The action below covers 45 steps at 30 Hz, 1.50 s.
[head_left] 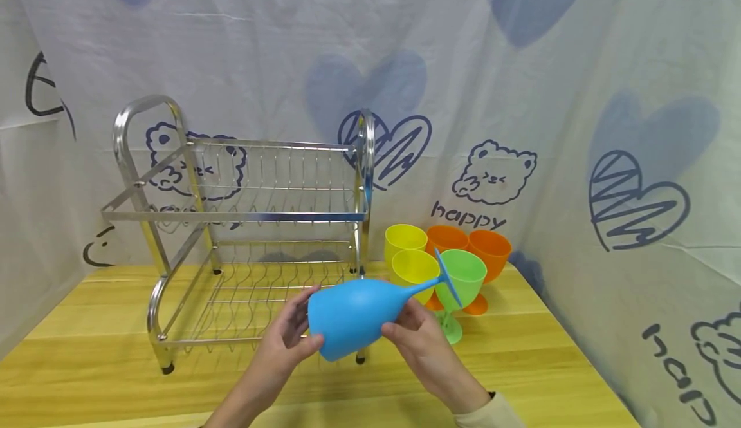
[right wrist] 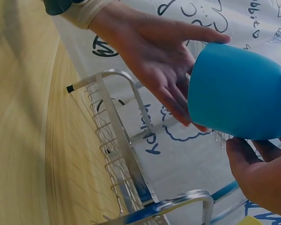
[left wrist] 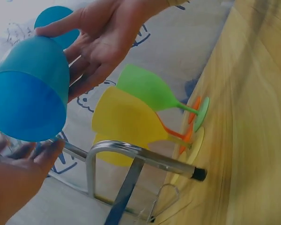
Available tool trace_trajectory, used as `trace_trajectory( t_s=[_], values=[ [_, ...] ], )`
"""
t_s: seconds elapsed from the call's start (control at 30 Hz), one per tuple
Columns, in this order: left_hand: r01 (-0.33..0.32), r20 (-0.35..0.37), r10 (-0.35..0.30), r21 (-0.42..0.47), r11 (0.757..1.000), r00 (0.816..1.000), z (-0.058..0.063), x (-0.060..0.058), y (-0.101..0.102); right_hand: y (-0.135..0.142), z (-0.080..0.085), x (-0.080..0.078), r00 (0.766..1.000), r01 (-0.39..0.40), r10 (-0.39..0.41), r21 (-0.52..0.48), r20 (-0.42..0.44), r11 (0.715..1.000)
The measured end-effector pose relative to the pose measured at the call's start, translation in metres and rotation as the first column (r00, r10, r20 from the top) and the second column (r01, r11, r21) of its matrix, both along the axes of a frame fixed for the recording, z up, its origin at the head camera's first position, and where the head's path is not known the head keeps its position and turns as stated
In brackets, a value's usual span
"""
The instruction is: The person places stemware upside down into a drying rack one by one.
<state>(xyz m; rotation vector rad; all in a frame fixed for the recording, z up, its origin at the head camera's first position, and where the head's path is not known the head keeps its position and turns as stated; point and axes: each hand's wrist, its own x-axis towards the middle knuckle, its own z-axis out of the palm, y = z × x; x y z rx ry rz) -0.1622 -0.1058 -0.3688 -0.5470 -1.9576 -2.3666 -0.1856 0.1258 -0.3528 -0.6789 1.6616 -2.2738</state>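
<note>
A blue plastic goblet [head_left: 356,315] is held in the air, tilted on its side, with its mouth toward the left and its foot up to the right. My left hand [head_left: 280,344] holds the rim end, thumb on the near side and fingers behind. Near the stem, my right hand [head_left: 425,351] holds the bowl between its thumb and fingers. The left wrist view looks into the goblet's open mouth [left wrist: 25,105]. Part of the fingers is hidden behind the bowl in the head view.
A two-tier chrome dish rack [head_left: 237,217] stands behind the hands on the wooden table [head_left: 75,363]. To its right are upright goblets: a green one [head_left: 463,273], yellow ones [head_left: 405,237] and orange ones [head_left: 492,251]. A printed cloth [head_left: 260,48] hangs behind.
</note>
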Motion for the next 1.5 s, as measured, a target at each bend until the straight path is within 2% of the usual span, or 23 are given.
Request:
trace_trajectory(
  t_s=[0.07,0.13,0.17,0.2,0.27,0.33,0.43,0.57,0.63,0.67,0.7,0.73,0.8,0.87,0.9,0.93,1.03,1.13,1.23,1.33,1.4,1.5],
  values=[
    [-0.016,-0.060,0.014,-0.036,0.999,0.998,0.001,0.003,-0.002,0.002,0.002,0.001,1.000,0.017,-0.017,0.023,0.001,1.000],
    [-0.050,-0.190,0.038,-0.054,0.997,0.981,0.002,0.006,-0.007,0.004,0.004,0.001,0.999,0.034,-0.033,0.035,-0.007,0.999],
    [-0.065,-0.268,0.049,-0.052,0.996,0.962,0.004,0.008,-0.010,0.005,0.005,0.001,0.999,0.045,-0.044,0.039,-0.015,0.998],
    [-0.087,-0.346,0.065,-0.049,0.995,0.936,0.006,0.009,-0.014,0.006,0.007,0.001,0.998,0.059,-0.058,0.043,-0.026,0.997],
    [-0.125,-0.482,0.092,-0.035,0.992,0.871,0.013,0.011,-0.024,0.009,0.010,0.001,0.995,0.095,-0.093,0.041,-0.041,0.995],
    [-0.160,-0.566,0.125,-0.011,0.987,0.815,0.024,0.013,-0.036,0.012,0.013,0.000,0.990,0.128,-0.126,0.037,-0.058,0.991],
    [-0.245,-0.575,0.207,0.012,0.970,0.791,0.047,0.021,-0.054,0.018,0.018,0.000,0.982,0.171,-0.168,0.035,-0.082,0.985],
    [-0.311,-0.597,0.312,0.109,0.944,0.739,0.075,0.026,-0.082,0.026,0.024,-0.001,0.973,0.191,-0.184,0.036,-0.137,0.981],
    [-0.345,-0.607,0.378,0.176,0.922,0.699,0.087,0.024,-0.097,0.029,0.027,-0.002,0.967,0.201,-0.191,0.040,-0.170,0.979],
    [-0.388,-0.596,0.422,0.193,0.901,0.684,0.094,0.023,-0.105,0.030,0.028,-0.002,0.962,0.205,-0.194,0.040,-0.191,0.978],
    [-0.452,-0.566,0.472,0.188,0.872,0.676,0.100,0.022,-0.113,0.031,0.029,-0.002,0.957,0.211,-0.197,0.045,-0.212,0.976],
    [-0.530,-0.536,0.525,0.163,0.832,0.661,0.106,0.021,-0.121,0.032,0.030,-0.001,0.952,0.216,-0.200,0.045,-0.231,0.975],
    [-0.662,-0.477,0.608,0.072,0.746,0.634,0.115,0.016,-0.137,0.033,0.033,-0.001,0.942,0.229,-0.208,0.051,-0.265,0.972],
    [-0.735,-0.446,0.647,-0.038,0.677,0.618,0.120,0.007,-0.153,0.034,0.035,-0.001,0.935,0.231,-0.205,0.057,-0.291,0.971],
    [-0.749,-0.438,0.647,-0.100,0.654,0.624,0.122,0.003,-0.161,0.034,0.036,-0.001,0.931,0.233,-0.204,0.061,-0.303,0.971],
    [-0.746,-0.435,0.633,-0.156,0.647,0.640,0.122,-0.002,-0.169,0.035,0.036,-0.002,0.927,0.236,-0.204,0.067,-0.315,0.969],
    [-0.671,-0.407,0.548,-0.286,0.684,0.731,0.121,-0.015,-0.194,0.036,0.040,-0.003,0.910,0.258,-0.211,0.090,-0.357,0.962],
    [-0.582,-0.376,0.452,-0.406,0.704,0.809,0.120,-0.027,-0.212,0.037,0.045,-0.004,0.893,0.294,-0.227,0.123,-0.390,0.948],
    [-0.494,-0.327,0.375,-0.478,0.726,0.867,0.121,-0.039,-0.222,0.036,0.052,-0.003,0.884,0.324,-0.237,0.161,-0.402,0.932],
    [-0.415,-0.281,0.309,-0.530,0.739,0.909,0.122,-0.048,-0.224,0.034,0.060,-0.002,0.879,0.344,-0.239,0.201,-0.414,0.917],
    [-0.390,-0.269,0.285,-0.551,0.738,0.920,0.123,-0.052,-0.224,0.032,0.065,-0.002,0.875,0.350,-0.233,0.222,-0.425,0.910],
    [-0.378,-0.251,0.284,-0.551,0.744,0.925,0.125,-0.055,-0.221,0.030,0.071,-0.001,0.871,0.343,-0.213,0.240,-0.442,0.908]
  ],
)
